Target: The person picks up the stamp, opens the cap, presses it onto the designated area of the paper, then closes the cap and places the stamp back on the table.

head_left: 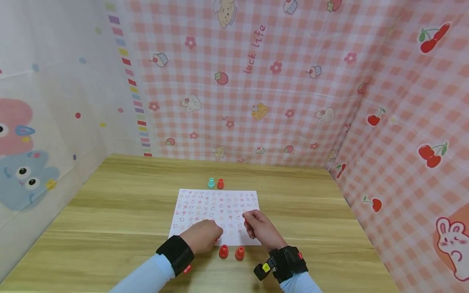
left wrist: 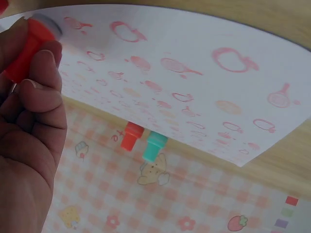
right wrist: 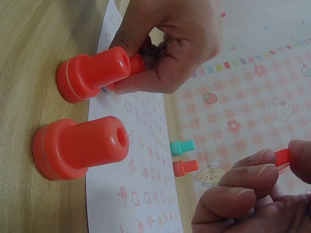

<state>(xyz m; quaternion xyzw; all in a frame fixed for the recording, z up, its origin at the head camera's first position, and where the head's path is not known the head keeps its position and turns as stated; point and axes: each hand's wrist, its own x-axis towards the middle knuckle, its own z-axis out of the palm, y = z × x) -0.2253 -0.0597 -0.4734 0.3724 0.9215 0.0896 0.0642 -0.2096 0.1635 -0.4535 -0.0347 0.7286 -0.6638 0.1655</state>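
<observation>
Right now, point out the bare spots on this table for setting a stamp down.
Bare wood lies left and right of the stamped sheet, out to the cloth walls. Crowded: the near edge, where both hands and two red stamps sit, and the far edge's teal-and-red pair.

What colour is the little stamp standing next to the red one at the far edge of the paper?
Teal stamp, clearest in the right wrist view.

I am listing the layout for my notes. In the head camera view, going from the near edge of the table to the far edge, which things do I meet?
Two red stamps standing side by side → the left hand and right hand over the near part of the stamped paper sheet → the teal stamp and red stamp just beyond the sheet.
</observation>
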